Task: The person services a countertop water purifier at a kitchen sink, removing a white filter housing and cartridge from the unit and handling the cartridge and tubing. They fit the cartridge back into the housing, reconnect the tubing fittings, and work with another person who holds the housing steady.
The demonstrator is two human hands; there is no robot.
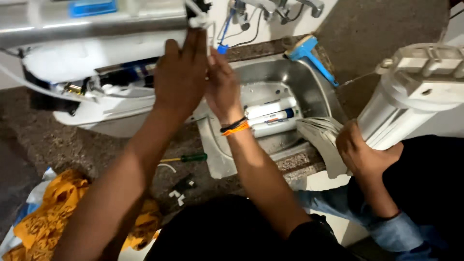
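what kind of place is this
Probably a home kitchen counter. A steel sink is set into a speckled stone counter, with taps on the wall above. Both hands, left and right, work on an opened white water filter unit beside it.

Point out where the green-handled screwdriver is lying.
The screwdriver lies on the speckled counter, between the person's forearms, left of the steel sink.

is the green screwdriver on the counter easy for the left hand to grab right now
Probably yes: the screwdriver lies bare on the counter beside the left forearm, uncovered, though the left hand is busy up at the white unit.
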